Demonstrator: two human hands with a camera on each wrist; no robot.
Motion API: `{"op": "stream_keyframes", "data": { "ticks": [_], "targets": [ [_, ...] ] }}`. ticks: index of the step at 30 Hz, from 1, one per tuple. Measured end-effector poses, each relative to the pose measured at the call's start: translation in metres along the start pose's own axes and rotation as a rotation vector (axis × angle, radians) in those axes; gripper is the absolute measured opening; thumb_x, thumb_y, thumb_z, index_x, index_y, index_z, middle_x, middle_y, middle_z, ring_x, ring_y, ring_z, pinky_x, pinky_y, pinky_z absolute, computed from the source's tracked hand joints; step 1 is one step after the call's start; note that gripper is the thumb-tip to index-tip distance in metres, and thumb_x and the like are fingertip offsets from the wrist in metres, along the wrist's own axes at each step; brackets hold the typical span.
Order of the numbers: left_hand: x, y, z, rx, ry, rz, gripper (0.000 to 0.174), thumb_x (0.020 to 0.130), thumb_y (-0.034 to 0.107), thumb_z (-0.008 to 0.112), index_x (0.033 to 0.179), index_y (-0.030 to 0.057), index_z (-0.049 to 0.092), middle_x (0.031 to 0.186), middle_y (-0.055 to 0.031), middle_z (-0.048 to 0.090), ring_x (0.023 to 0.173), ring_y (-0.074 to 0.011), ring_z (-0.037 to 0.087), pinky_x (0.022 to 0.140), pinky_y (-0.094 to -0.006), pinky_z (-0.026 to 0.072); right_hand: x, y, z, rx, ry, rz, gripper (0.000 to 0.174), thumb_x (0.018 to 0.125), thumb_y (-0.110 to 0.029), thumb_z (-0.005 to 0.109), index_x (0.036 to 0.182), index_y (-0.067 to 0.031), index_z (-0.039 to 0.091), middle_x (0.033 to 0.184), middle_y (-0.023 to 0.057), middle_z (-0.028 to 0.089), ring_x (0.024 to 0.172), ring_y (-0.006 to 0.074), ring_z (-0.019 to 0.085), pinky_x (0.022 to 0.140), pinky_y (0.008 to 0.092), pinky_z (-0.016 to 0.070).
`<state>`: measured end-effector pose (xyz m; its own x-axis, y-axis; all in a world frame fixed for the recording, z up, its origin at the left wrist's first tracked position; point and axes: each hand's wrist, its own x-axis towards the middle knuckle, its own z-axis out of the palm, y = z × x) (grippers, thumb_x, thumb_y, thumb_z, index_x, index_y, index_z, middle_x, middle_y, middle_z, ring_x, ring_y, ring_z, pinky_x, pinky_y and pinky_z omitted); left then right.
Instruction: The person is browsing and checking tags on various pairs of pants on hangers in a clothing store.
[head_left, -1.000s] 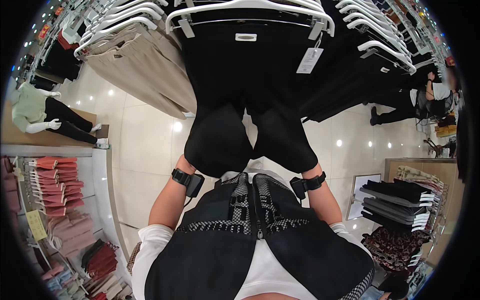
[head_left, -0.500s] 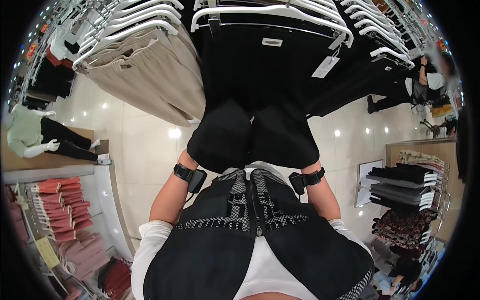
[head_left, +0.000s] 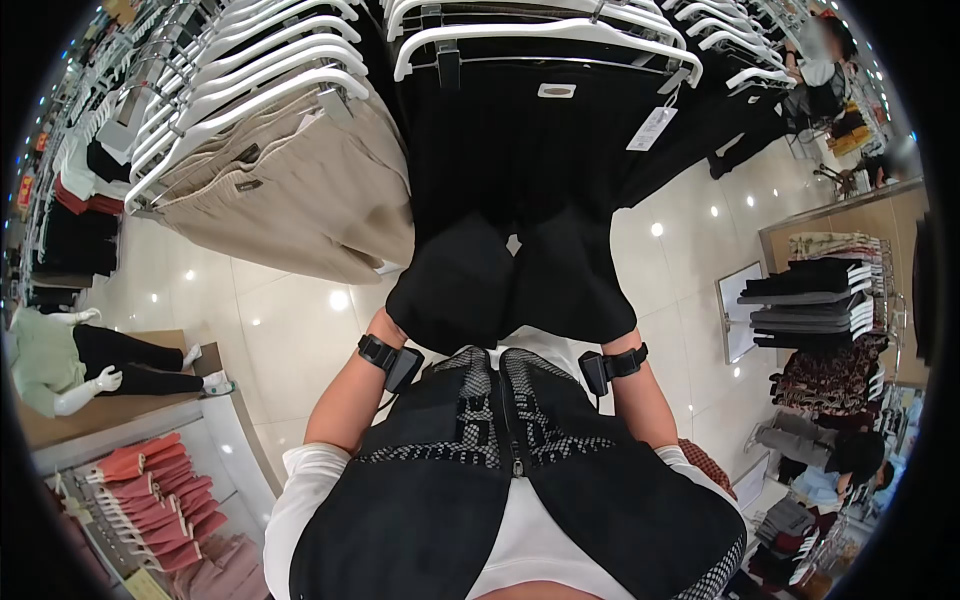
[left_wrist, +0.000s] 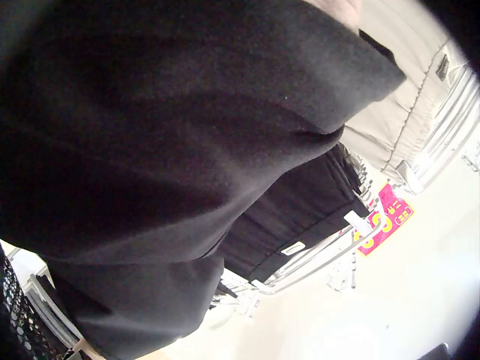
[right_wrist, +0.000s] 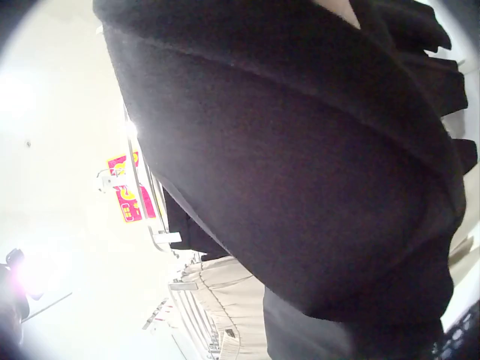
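Black trousers (head_left: 510, 140) hang by their waist from a white hanger (head_left: 545, 32), with a pale waist label (head_left: 557, 91) and a white tag (head_left: 652, 128). Their legs stretch toward the person's chest. At the end of one leg is the left hand (head_left: 387, 327); at the other, the right hand (head_left: 629, 337). Black cloth hides the fingers of both. In the left wrist view, dark cloth (left_wrist: 165, 135) covers most of the picture, with a bit of the left hand (left_wrist: 341, 9) at the top. Similar cloth (right_wrist: 285, 150) fills the right wrist view beside some skin (right_wrist: 341, 9).
Beige trousers (head_left: 300, 190) hang just left of the black ones. A dressed mannequin (head_left: 45, 360) lies within view at far left, above pink garments (head_left: 165, 500). Folded dark clothes (head_left: 805, 300) hang on the right, near a framed panel (head_left: 741, 312). Other people are at right.
The head view has turned: the mannequin and pink garments sit lower, the right-hand rack higher. Both hands remain at the trouser leg ends, and the hanger appears a little further right.
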<state>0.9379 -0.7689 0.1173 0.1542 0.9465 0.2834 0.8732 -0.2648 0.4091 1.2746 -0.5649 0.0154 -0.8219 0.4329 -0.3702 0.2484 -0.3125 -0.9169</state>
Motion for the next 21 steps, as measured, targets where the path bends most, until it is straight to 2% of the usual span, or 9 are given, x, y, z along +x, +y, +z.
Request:
{"op": "stream_keyframes", "data": {
  "ticks": [2, 5, 8, 11, 14, 17, 18, 20, 21],
  "targets": [
    [0.002, 0.001, -0.011, 0.224, 0.042, 0.085, 0.053, 0.094, 0.021, 0.052, 0.143, 0.0065, 0.039, 0.142, -0.0094, 0.044, 0.132, -0.0224, 0.042, 0.112, -0.0375, 0.0316, -0.003, 0.004, 0.002, -0.013, 0.018, -0.009, 0.039, 0.089, -0.022, 0.059, 0.121, 0.0005, 0.058, 0.118, 0.0155, 0.063, 0.107, 0.0285, 0.061, 0.092, 0.0363, 0.0498],
    [0.01, 0.009, -0.029, 0.033, 0.081, 0.052, 0.052, 0.093, 0.018, 0.053, 0.143, 0.0074, 0.039, 0.142, -0.0083, 0.045, 0.132, -0.0217, 0.042, 0.112, -0.037, 0.032, -0.003, 0.005, 0.002, -0.039, 0.046, -0.015, 0.039, 0.089, -0.022, 0.06, 0.12, 0.0006, 0.058, 0.118, 0.0157, 0.063, 0.107, 0.0288, 0.061, 0.092, 0.0364, 0.0497],
    [0.008, -0.001, -0.021, -0.265, 0.06, -0.048, 0.053, 0.092, 0.019, 0.054, 0.142, 0.0075, 0.04, 0.141, -0.0079, 0.046, 0.131, -0.0226, 0.044, 0.111, -0.0374, 0.033, 0.005, 0.0, -0.009, -0.066, 0.063, -0.018, 0.039, 0.089, -0.022, 0.06, 0.12, 0.0007, 0.058, 0.118, 0.0159, 0.063, 0.107, 0.0292, 0.061, 0.092, 0.0366, 0.0497],
    [0.014, -0.008, -0.01, 0.002, 0.009, -0.012, 0.053, 0.091, 0.02, 0.056, 0.14, 0.0075, 0.042, 0.139, -0.0081, 0.048, 0.13, -0.0235, 0.045, 0.111, -0.038, 0.034, 0.006, 0.001, -0.014, -0.103, 0.059, -0.022, 0.039, 0.089, -0.022, 0.06, 0.12, 0.0007, 0.058, 0.118, 0.0161, 0.063, 0.107, 0.0295, 0.061, 0.092, 0.0367, 0.0497],
    [0.014, -0.012, 0.003, 0.02, 0.053, -0.029, 0.054, 0.089, 0.022, 0.058, 0.139, 0.0076, 0.043, 0.137, -0.0085, 0.05, 0.129, -0.0239, 0.046, 0.11, -0.0381, 0.0351, 0.015, 0.002, -0.022, -0.123, 0.041, -0.027, 0.039, 0.088, -0.022, 0.06, 0.12, 0.0008, 0.058, 0.118, 0.0164, 0.063, 0.107, 0.0298, 0.061, 0.092, 0.0368, 0.0496],
    [0.019, -0.005, 0.021, -1.14, 0.207, -0.477, 0.053, 0.089, 0.021, 0.058, 0.138, 0.0079, 0.044, 0.136, -0.0087, 0.05, 0.128, -0.0234, 0.046, 0.109, -0.0375, 0.0362, 0.015, 0.004, -0.039, -0.142, 0.033, -0.03, 0.039, 0.088, -0.022, 0.06, 0.119, 0.0008, 0.059, 0.118, 0.0166, 0.063, 0.107, 0.0301, 0.061, 0.092, 0.037, 0.0496],
    [0.02, -0.007, 0.023, -0.575, 0.159, -0.327, 0.053, 0.089, 0.021, 0.058, 0.139, 0.0081, 0.043, 0.137, -0.0085, 0.05, 0.128, -0.023, 0.047, 0.109, -0.037, 0.0366, 0.02, 0.004, -0.046, -0.151, 0.032, -0.032, 0.039, 0.088, -0.022, 0.06, 0.119, 0.0008, 0.059, 0.118, 0.0166, 0.063, 0.107, 0.0302, 0.061, 0.092, 0.037, 0.0496],
    [0.04, 0.01, -0.009, 0.543, 0.049, -0.005, 0.054, 0.09, 0.021, 0.058, 0.14, 0.0083, 0.042, 0.138, -0.0083, 0.049, 0.127, -0.0222, 0.047, 0.108, -0.036, 0.0375, 0.015, 0.005, -0.059, -0.176, 0.029, -0.033, 0.039, 0.088, -0.022, 0.06, 0.119, 0.0009, 0.059, 0.118, 0.0168, 0.064, 0.107, 0.0305, 0.061, 0.092, 0.0371, 0.0495],
    [0.044, 0.012, -0.005, 0.528, 0.063, -0.041, 0.053, 0.09, 0.021, 0.058, 0.14, 0.008, 0.042, 0.138, -0.0081, 0.049, 0.127, -0.0216, 0.048, 0.108, -0.0353, 0.038, 0.017, 0.004, -0.067, -0.188, 0.027, -0.034, 0.039, 0.088, -0.022, 0.06, 0.119, 0.0009, 0.059, 0.118, 0.0168, 0.064, 0.107, 0.0306, 0.061, 0.092, 0.0372, 0.0495]
  ]
}}
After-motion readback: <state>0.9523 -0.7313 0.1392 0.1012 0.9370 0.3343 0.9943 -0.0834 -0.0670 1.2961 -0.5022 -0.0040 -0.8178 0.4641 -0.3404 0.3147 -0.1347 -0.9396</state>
